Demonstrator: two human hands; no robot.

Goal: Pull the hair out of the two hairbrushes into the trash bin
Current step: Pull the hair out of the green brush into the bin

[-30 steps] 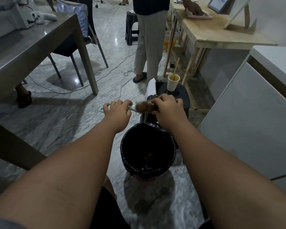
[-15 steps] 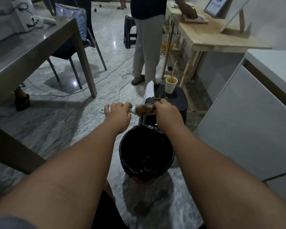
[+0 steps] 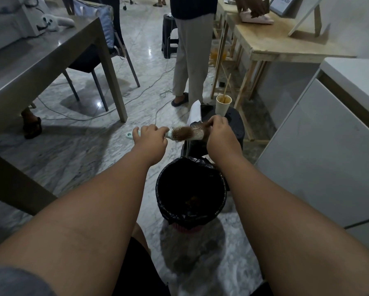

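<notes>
The marble floor [image 3: 72, 167] lies below a hairbrush [image 3: 197, 134] held level between both hands. Its long axis runs left to right, handle toward the left hand [image 3: 150, 137], head toward the right hand [image 3: 220, 133], bristles up. The left hand curls round the handle; the right pinches brown hair [image 3: 182, 134] at the head. Below the hands, nearer the body, stands a black-lined trash bin [image 3: 188, 217]. Just beyond the right hand, a dark stool [image 3: 237, 124] carries a paper cup [image 3: 223, 105] and a phone [image 3: 207, 110].

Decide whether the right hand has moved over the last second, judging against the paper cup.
Yes. The right hand has shifted right and slightly up the picture, towards the paper cup, uncovering more of the hairbrush head.
</notes>
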